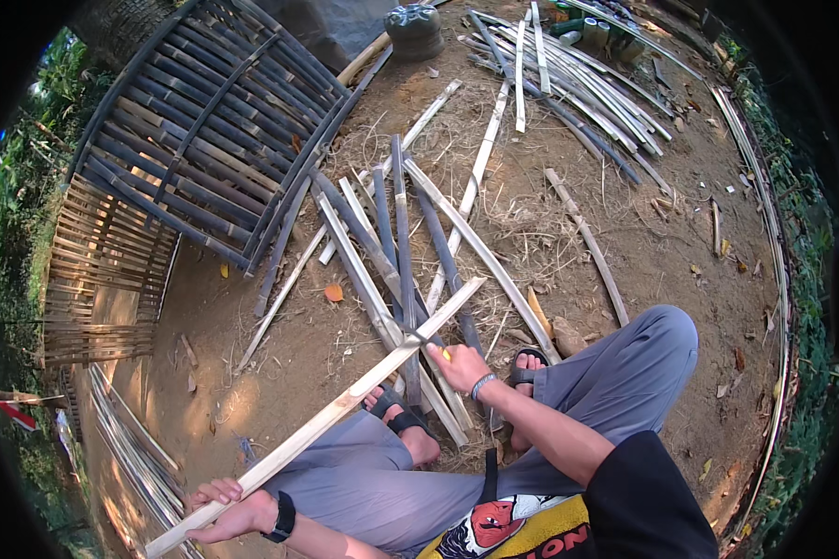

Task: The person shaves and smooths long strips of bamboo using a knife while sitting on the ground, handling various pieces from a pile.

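Note:
A long pale split bamboo strip [312, 425] runs slantwise from the lower left up to the middle of the view. Near its lower end my left hand [233, 514] is closed round it, with the fingers over one edge. My right hand [459, 369] grips a knife [418, 337], and a bit of yellow handle shows by the thumb. The dark blade lies across the strip, toward its far end. Beneath that end, several dark and pale bamboo slats [403, 252] lie crossed on the ground between and beyond my sandalled feet.
A slatted bamboo frame [205, 121] stands at the upper left, above a lighter woven bamboo panel [112, 270]. More bamboo strips [578, 84] are heaped at the far right. Fibrous shavings [541, 224] cover the dirt. A tied sack [414, 34] sits at the back.

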`<action>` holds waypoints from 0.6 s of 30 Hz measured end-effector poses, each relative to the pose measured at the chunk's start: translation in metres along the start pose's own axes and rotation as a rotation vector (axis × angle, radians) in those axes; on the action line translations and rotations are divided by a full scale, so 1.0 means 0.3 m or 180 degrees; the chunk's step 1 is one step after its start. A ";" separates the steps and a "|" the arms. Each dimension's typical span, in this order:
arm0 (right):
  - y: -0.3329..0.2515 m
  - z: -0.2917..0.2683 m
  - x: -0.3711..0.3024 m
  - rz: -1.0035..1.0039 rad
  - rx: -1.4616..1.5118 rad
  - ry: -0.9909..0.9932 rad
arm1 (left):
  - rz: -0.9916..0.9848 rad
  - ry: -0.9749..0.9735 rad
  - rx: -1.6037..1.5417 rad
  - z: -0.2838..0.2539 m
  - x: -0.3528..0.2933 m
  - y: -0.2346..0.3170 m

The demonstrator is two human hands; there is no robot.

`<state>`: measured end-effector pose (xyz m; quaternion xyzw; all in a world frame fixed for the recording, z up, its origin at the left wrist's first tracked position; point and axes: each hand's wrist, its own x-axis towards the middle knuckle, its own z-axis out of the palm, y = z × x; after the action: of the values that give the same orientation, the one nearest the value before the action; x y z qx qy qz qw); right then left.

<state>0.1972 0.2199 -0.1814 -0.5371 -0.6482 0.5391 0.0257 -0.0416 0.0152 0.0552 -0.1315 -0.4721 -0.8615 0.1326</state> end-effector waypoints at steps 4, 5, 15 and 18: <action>-0.166 0.065 -0.297 -0.0729 -0.0151 -0.0274 | 0.0429 0.0256 0.0285 0.043 -0.064 0.022; -0.146 0.066 -0.283 -0.0701 0.0067 -0.0024 | 0.0516 0.0291 0.0648 0.048 -0.071 0.030; -0.187 0.026 -0.261 -0.0325 0.0232 -0.0071 | 0.0433 0.0574 0.0396 0.038 -0.104 0.029; -0.115 -0.005 -0.194 0.0009 0.0199 0.0002 | 0.0408 0.0703 0.0375 0.039 -0.100 0.027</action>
<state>0.1997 0.1842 -0.1239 -0.5370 -0.6304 0.5590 0.0419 -0.0097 0.0239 0.0570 -0.0578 -0.4951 -0.8313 0.2459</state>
